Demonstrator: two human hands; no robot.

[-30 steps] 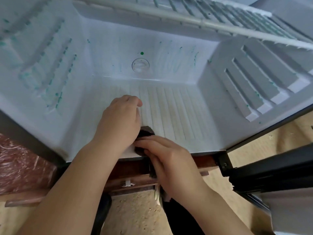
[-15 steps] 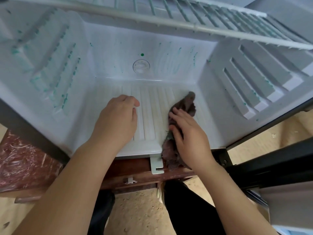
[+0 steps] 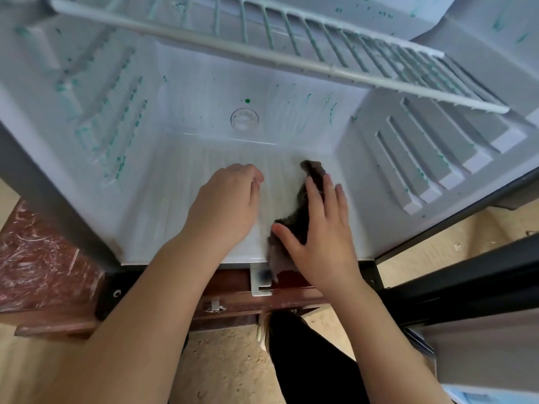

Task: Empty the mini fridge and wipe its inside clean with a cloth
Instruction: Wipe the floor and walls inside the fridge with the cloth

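1. Right hand (image 3: 319, 228) lies flat, palm down, fingers straight and slightly spread. It presses the cloth (image 3: 299, 209) onto the ribbed bottom of the mini fridge (image 3: 163, 217), with nothing gripped.
2. Cloth: dark brown and crumpled, stretched front to back on the right half of the fridge bottom. Far end shows beyond the fingertips. Near end hangs over the front lip, just beside a white bracket (image 3: 260, 282).
3. Left hand (image 3: 226, 202) is clenched, fingers tucked under, resting on the fridge bottom. It sits left of the cloth and apart from it. It holds nothing that shows.
4. Green specks (image 3: 116, 167) dot the ribs of both side walls and parts of the back wall.
5. Round fitting (image 3: 244, 119) sits low on the back wall, with a green dot (image 3: 247, 100) just above it.
6. Wire shelf (image 3: 291, 45), white, spans the compartment above both hands.
7. Door (image 3: 466, 290) stands open on the right side.
8. Fridge rests on a reddish-brown wooden stand (image 3: 43, 266).
9. Below the stand's edge there is a dark trouser leg (image 3: 309, 368) over speckled tan ground (image 3: 227, 365).
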